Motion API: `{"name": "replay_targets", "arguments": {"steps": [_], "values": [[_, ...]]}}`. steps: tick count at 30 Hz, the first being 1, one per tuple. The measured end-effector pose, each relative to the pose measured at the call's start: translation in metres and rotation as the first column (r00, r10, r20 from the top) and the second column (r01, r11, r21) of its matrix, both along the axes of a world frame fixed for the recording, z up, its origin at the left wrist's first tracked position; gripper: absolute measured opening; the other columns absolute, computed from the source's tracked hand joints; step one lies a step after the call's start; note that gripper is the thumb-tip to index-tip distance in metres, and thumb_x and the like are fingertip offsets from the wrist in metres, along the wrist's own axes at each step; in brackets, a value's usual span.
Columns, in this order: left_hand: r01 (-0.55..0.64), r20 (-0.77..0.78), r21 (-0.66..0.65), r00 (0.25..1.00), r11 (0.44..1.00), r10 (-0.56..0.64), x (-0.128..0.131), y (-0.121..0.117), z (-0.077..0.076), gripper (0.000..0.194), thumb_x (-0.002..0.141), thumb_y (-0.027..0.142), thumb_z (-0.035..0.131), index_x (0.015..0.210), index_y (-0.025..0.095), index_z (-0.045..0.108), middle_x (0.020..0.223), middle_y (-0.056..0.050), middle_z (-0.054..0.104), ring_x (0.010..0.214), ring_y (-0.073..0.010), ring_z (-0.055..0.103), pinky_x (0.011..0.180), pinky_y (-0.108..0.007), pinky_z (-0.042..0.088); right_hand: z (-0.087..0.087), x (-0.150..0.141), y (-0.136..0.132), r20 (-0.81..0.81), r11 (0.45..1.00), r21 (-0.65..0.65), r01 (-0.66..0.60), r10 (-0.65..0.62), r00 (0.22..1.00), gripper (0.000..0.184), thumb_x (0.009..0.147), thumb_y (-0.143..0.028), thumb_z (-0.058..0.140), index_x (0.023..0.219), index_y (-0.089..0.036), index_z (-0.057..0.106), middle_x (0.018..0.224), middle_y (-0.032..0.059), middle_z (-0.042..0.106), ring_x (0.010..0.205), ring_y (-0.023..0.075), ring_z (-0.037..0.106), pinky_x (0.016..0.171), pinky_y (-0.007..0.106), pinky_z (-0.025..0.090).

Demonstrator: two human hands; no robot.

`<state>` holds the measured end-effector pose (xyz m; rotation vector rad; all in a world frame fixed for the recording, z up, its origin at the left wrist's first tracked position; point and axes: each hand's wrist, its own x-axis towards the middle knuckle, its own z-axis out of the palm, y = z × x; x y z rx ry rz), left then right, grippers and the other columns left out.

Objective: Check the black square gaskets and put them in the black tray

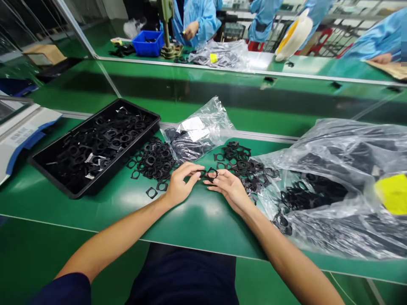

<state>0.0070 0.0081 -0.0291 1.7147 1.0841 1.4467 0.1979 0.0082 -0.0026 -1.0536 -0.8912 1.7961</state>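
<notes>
1. Black square gaskets (151, 192), each with a round hole, are the things in hand. They lie in loose heaps on the green workbench (127, 216), and their material is hard to tell. The black tray (140, 109) serves as the landmark here.
2. The left hand (179, 184) is to the right of the tray's near corner, with its fingers curled and reaching right, their tips close to a gasket.
3. The right hand (227, 190) is further right of the tray, its fingers (213, 181) curving back toward the left hand.
4. The grip on both sides is narrow, with the fingertips of each hand drawn in. One gasket (212, 173) sits right at the right hand's fingertips, between the two hands. Whether either hand is actually pinching it, I cannot tell.
5. Inside the tray lies a dense heap of gaskets (104, 142), with a few pale scraps among them.
6. Just beside the tray's right edge is a pile of gaskets (151, 159), and two loose ones lie near its near corner. A second pile (238, 163) sits further right, beyond the hands.
7. Just past the tray's far right corner, a clear plastic bag (197, 131) holds more black pieces.
8. Well to the right of the tray, a large clear plastic bag (333, 190) spills gaskets and bears a yellow label (393, 194).
9. Beyond the tray, at a far bench, a co-worker in a blue gown (193, 25) stands near a blue crate (148, 43).
</notes>
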Motion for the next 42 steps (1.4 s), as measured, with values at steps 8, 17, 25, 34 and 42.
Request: {"name": "replay_targets", "arguments": {"steps": [8, 17, 25, 34, 42], "values": [[-0.028, -0.082, -0.048, 0.996, 0.998, 0.024, 0.001, -0.008, 0.004, 0.017, 0.094, 0.030, 0.064, 0.102, 0.019, 0.073, 0.087, -0.004, 0.075, 0.078, -0.0140, 0.071, 0.081, -0.028, 0.060, -0.006, -0.003, -0.003, 0.151, 0.991, 0.134, 0.009, -0.029, 0.988, 0.033, 0.071, -0.042, 0.087, 0.091, -0.019, 0.073, 0.083, 0.0036, 0.076, 0.068, 0.0158, 0.074, 0.071, 0.031, 0.063], [0.070, 0.092, -0.219, 0.994, 0.973, -0.051, 0.004, -0.010, 0.003, 0.013, 0.090, 0.030, 0.069, 0.093, 0.017, 0.068, 0.085, -0.002, 0.071, 0.071, -0.0107, 0.070, 0.070, -0.021, 0.059, -0.013, -0.001, -0.007, 0.276, 0.963, 0.260, -0.071, -0.004, 0.961, 0.041, 0.076, -0.038, 0.083, 0.111, -0.021, 0.070, 0.089, 0.0028, 0.071, 0.076, 0.0154, 0.072, 0.075, 0.030, 0.063], [0.017, 0.134, -0.298, 0.991, 0.954, 0.024, 0.003, -0.005, 0.003, 0.024, 0.089, 0.040, 0.069, 0.097, 0.017, 0.069, 0.088, -0.004, 0.072, 0.075, -0.0130, 0.071, 0.072, -0.025, 0.060, -0.008, -0.003, -0.009, 0.213, 0.971, 0.230, -0.065, 0.015, 0.977, 0.049, 0.069, -0.038, 0.088, 0.109, -0.022, 0.064, 0.089, 0.0016, 0.073, 0.074, 0.0145, 0.071, 0.078, 0.030, 0.061], [-0.002, 0.143, -0.220, 0.989, 0.976, 0.035, 0.003, -0.006, 0.011, 0.025, 0.086, 0.043, 0.073, 0.086, 0.018, 0.072, 0.085, -0.004, 0.067, 0.075, -0.0126, 0.065, 0.068, -0.024, 0.056, -0.006, -0.004, -0.009, 0.254, 0.956, 0.291, -0.028, -0.049, 0.966, 0.044, 0.067, -0.043, 0.089, 0.099, -0.023, 0.067, 0.088, 0.0032, 0.074, 0.082, 0.0174, 0.071, 0.080, 0.033, 0.061], [0.016, 0.070, -0.280, 0.998, 0.960, 0.004, 0.004, -0.008, 0.008, 0.021, 0.086, 0.038, 0.073, 0.084, 0.017, 0.068, 0.078, -0.001, 0.069, 0.070, -0.0106, 0.065, 0.066, -0.021, 0.055, -0.007, -0.004, -0.010, 0.241, 0.957, 0.289, -0.035, -0.037, 0.970, 0.039, 0.072, -0.041, 0.087, 0.103, -0.023, 0.071, 0.094, 0.0046, 0.076, 0.089, 0.0191, 0.073, 0.085, 0.035, 0.061]]}}
